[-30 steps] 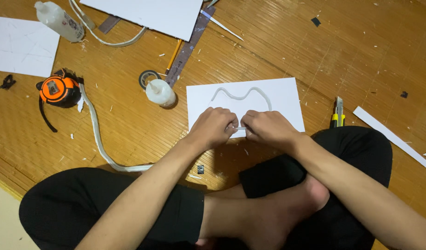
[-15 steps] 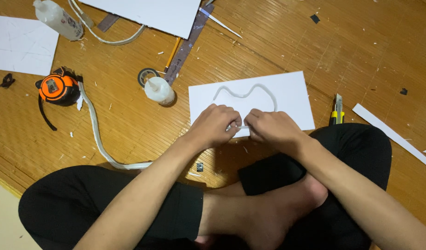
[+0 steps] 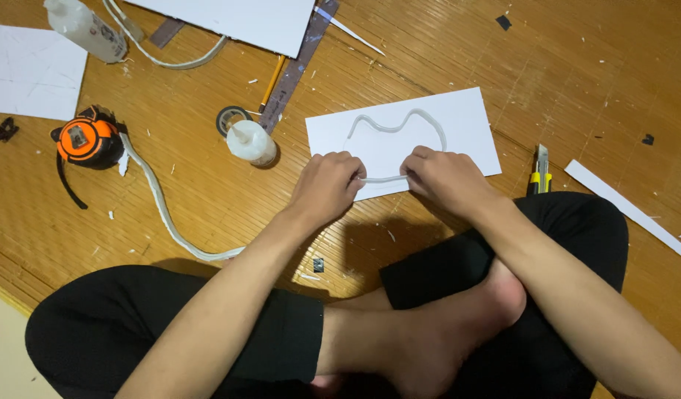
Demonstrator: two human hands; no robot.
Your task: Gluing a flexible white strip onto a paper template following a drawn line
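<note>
Pinching: both hands are closing on the thin white strip (image 3: 385, 179), left hand (image 3: 327, 186) at one end of the near run, right hand (image 3: 442, 176) at the other, fingertips shut on the strip itself.
Change: the hands are now standing a little apart, with a short straight stretch of strip showing between them; a second ago they were almost touching with no strip visible in the gap.
Meaning: the near edge of the outline appears to be getting pressed down and drawn straight, so the looping shape looks close to being closed.
Strip: it is lying on the white card (image 3: 466, 118), curving up into a wavy line along the card's far half and coming back down to the hands.
Card: it is resting flat on the wooden floor (image 3: 592, 66), just ahead of the person's crossed legs.
Nearby: a small glue bottle (image 3: 252, 142) is standing just left of the card; a yellow utility knife (image 3: 539, 168) is lying near the right hand.
Further out: an orange tape measure (image 3: 87, 140) and a long loose white strip (image 3: 163, 214) are lying well to the left.
</note>
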